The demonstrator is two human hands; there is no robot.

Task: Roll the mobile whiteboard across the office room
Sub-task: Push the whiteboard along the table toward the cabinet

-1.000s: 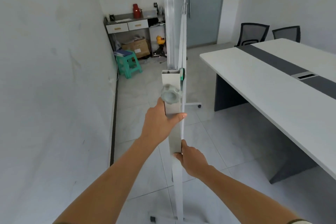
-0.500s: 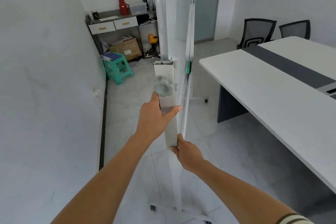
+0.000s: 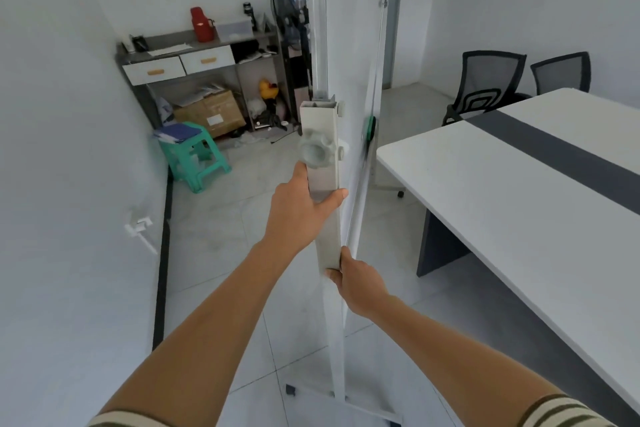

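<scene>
The mobile whiteboard (image 3: 349, 45) stands edge-on in front of me, tall and white, on a grey upright post (image 3: 322, 184) with a round grey knob (image 3: 316, 149). My left hand (image 3: 301, 211) wraps the post just below the knob. Lower down, my right hand (image 3: 358, 282) grips the post's bottom end. The wheeled base foot (image 3: 343, 399) rests on the tiled floor below my arms. A green magnet (image 3: 370, 128) sticks to the board's far face.
A long white table (image 3: 519, 204) with a dark stripe fills the right side, two black mesh chairs (image 3: 491, 83) behind it. A white wall (image 3: 69, 149) runs close on the left. Ahead are a green stool (image 3: 194, 156), a drawer shelf (image 3: 194, 62) and a cardboard box (image 3: 211, 111).
The board and I have moved forward toward the shelf corner, and the view has swung right. Both hands keep the same grip on the post.
</scene>
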